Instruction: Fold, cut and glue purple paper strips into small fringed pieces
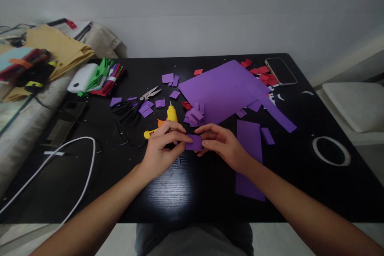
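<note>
A small piece of purple paper [195, 143] is held between my two hands, just above the table's middle. My left hand [165, 144] pinches its left edge with thumb and fingers. On the other side, my right hand [223, 144] grips the right edge, fingers behind and thumb in front. Beyond the left hand lies a yellow hot glue gun [171, 114], partly hidden by the fingers. Close behind the held piece is a pile of small folded purple paper pieces [195, 115]. To the right of it, a long purple paper strip [249, 140] runs partly under my right forearm.
A large purple sheet [219, 90] lies at the back, with red scraps [264, 75] and a phone [281, 71] beyond. Black-handled scissors [132, 110] sit left among purple pieces. A white ring [331, 151] is at right, a white cable [90, 168] at left, on the black table [297, 184].
</note>
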Tool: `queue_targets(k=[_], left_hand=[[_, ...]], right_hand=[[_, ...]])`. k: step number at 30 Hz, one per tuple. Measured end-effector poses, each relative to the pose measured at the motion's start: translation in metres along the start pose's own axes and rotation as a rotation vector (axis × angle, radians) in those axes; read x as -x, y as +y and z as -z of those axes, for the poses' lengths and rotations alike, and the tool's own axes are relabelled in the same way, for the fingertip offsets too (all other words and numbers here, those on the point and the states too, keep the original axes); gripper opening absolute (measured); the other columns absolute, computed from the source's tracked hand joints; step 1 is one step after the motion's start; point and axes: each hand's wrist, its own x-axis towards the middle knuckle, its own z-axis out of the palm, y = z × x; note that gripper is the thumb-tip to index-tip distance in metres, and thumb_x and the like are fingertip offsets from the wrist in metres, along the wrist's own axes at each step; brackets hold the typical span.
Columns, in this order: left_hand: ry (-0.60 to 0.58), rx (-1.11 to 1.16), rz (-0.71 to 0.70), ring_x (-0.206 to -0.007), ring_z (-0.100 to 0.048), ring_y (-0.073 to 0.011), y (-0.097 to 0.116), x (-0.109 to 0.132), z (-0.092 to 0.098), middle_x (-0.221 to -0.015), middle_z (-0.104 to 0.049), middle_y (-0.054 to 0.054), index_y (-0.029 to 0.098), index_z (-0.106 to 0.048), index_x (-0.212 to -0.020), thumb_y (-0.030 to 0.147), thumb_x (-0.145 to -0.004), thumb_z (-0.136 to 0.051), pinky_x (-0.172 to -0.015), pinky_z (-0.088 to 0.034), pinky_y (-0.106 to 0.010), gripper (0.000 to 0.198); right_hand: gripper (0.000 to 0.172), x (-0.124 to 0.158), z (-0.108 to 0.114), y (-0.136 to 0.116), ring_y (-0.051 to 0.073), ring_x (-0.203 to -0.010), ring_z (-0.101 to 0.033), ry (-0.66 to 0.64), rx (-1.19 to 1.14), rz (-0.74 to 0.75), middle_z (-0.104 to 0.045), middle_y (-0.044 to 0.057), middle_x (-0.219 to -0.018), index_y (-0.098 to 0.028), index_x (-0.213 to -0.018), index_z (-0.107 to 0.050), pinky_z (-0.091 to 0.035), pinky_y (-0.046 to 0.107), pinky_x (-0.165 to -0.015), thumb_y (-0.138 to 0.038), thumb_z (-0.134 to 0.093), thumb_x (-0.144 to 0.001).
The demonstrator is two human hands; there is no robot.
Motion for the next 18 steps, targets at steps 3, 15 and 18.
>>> queue_targets(k=[3,15,18], left_hand=[[-0.015,-0.002,0.017,-0.090,-0.067,-0.0142,0.001,0.001,0.000,-0.103,-0.069,-0.005,0.023,-0.080,-0.093,0.006,-0.092,-0.068,-0.074,-0.054,-0.026,0.021],[-0.152,0.123,0.367,-0.066,-0.057,-0.0116,-0.001,0.005,-0.006,-0.074,-0.064,0.000,0.017,-0.071,-0.091,0.033,-0.096,-0.072,-0.062,-0.047,-0.024,0.017],[-0.163,0.140,0.362,-0.065,-0.056,-0.0111,-0.001,0.006,-0.006,-0.075,-0.065,0.000,0.017,-0.073,-0.094,0.034,-0.096,-0.071,-0.062,-0.047,-0.023,0.018]], right_hand=[[0.029,-0.001,-0.002,0.001,0.015,-0.072,-0.074,0.067,0.079,0.021,-0.076,0.001,-0.088,-0.020,-0.107,-0.073,-0.067,0.034,-0.074,-0.030,-0.085,-0.083],[0.020,0.007,-0.010,0.009,0.020,-0.089,-0.077,0.263,0.474,0.250,-0.080,0.005,-0.095,-0.024,-0.103,-0.076,-0.062,0.033,-0.082,-0.033,-0.083,-0.087],[0.021,0.005,-0.008,0.010,0.020,-0.086,-0.075,0.215,0.413,0.202,-0.080,0.004,-0.092,-0.022,-0.100,-0.077,-0.061,0.032,-0.080,-0.035,-0.084,-0.086]])
